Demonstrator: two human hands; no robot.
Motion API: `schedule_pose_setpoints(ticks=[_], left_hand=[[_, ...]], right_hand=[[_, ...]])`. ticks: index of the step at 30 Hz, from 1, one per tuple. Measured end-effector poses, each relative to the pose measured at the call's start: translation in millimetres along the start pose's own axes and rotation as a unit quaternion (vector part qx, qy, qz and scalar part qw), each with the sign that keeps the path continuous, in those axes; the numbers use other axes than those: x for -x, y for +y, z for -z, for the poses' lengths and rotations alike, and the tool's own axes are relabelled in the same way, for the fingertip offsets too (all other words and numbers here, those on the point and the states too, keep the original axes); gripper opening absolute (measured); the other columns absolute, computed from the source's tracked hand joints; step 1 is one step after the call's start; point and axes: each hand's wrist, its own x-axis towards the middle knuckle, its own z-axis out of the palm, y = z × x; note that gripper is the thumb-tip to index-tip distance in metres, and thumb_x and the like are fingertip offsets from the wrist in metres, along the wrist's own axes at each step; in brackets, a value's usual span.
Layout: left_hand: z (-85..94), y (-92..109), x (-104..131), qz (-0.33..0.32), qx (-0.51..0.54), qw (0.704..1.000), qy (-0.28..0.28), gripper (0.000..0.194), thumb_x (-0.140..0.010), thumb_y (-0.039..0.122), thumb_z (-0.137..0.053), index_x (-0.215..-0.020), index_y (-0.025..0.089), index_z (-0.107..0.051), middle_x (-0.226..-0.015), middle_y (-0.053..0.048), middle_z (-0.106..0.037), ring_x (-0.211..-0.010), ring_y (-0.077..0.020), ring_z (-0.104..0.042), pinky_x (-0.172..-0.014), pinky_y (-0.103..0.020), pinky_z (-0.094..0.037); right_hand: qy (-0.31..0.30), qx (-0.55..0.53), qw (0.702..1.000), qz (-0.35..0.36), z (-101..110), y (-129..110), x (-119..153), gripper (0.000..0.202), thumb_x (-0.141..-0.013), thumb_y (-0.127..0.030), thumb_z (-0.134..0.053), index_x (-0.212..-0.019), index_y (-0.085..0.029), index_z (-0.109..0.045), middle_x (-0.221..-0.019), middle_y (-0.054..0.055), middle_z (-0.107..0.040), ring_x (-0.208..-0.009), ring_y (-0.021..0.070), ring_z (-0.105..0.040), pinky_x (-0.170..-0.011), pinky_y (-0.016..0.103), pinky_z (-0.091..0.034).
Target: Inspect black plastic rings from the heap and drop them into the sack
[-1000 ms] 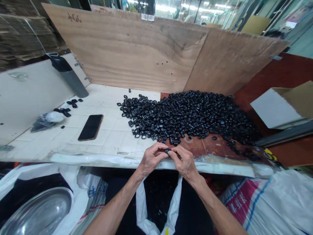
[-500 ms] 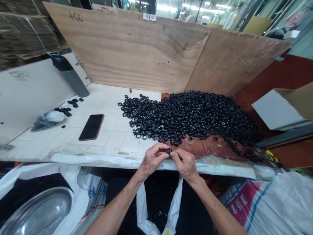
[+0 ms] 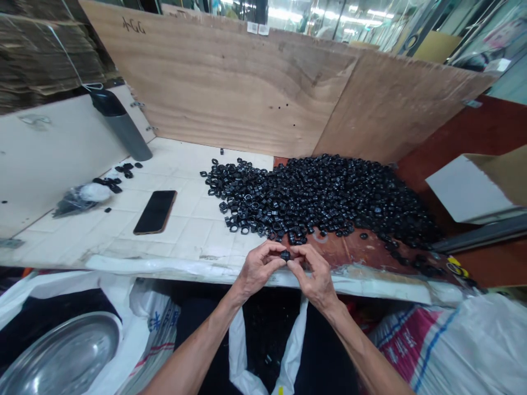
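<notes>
Between my two hands, just over the table's front edge, is a small black plastic part (image 3: 285, 255). My left hand (image 3: 260, 266) pinches it from the left with thumb and fingertips. From the right, the thumb and fingers of my right hand (image 3: 312, 272) also close on it. A large pile of small black parts (image 3: 321, 192) lies on the table behind my hands, spreading to the right. Below my hands a white bag (image 3: 237, 351) hangs open with dark parts inside.
A phone (image 3: 155, 212) lies on the left of the table (image 3: 193, 219), with a dark bottle (image 3: 123, 129) behind it. A plastic bag (image 3: 78, 200) is at far left. Wooden boards (image 3: 247, 88) wall the back. A white box (image 3: 465, 186) stands at right.
The fingers of my right hand have shifted around the black part, and the part has turned slightly. The whole view has moved a little.
</notes>
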Motion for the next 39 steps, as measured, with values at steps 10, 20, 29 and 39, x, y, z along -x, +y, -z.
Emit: schedule_pose_setpoints(ticks=[10,20,29,39], left_hand=[[-1.8,-9,2,-0.148,-0.146,0.977,-0.051,0.02,-0.091,0.018,-0.058,-0.11,0.018,-0.065,-0.105,-0.01,-0.068,-0.101,-0.0202,-0.064,-0.091,-0.036,-0.053],[12.4,26,6,0.032,-0.267,0.959,-0.096,0.018,-0.087,0.03,-0.061,-0.075,0.018,-0.068,-0.07,0.0,-0.065,-0.064,-0.0146,-0.06,-0.062,-0.025,-0.046],[15.9,-12,-21,0.027,-0.386,0.913,0.125,0.015,-0.084,0.021,-0.059,-0.098,0.019,-0.063,-0.079,-0.001,-0.062,-0.071,-0.0181,-0.061,-0.07,-0.03,-0.048],[21.0,-19,-33,-0.038,-0.465,0.884,0.032,0.018,-0.09,0.018,-0.055,-0.102,0.024,-0.067,-0.09,-0.004,-0.059,-0.084,-0.0201,-0.06,-0.077,-0.03,-0.049]], right_hand=[[-0.015,-0.182,0.953,-0.242,-11,-1,13,0.019,-0.086,-0.037,-0.062,-0.093,-0.019,-0.056,-0.062,-0.004,-0.056,-0.046,0.0103,-0.049,-0.046,0.021,-0.04],[0.024,0.107,0.986,-0.126,12,24,6,0.016,-0.084,-0.033,-0.063,-0.09,-0.018,-0.064,-0.073,0.002,-0.063,-0.063,0.0171,-0.059,-0.059,0.027,-0.048],[0.042,0.287,0.957,-0.025,-10,47,-14,0.012,-0.088,-0.019,-0.055,-0.097,-0.019,-0.064,-0.098,0.009,-0.061,-0.081,0.0213,-0.062,-0.07,0.03,-0.05],[-0.054,0.052,0.997,0.033,-27,22,-17,0.015,-0.091,-0.018,-0.056,-0.1,-0.021,-0.068,-0.097,0.006,-0.067,-0.088,0.0188,-0.064,-0.077,0.028,-0.053]])
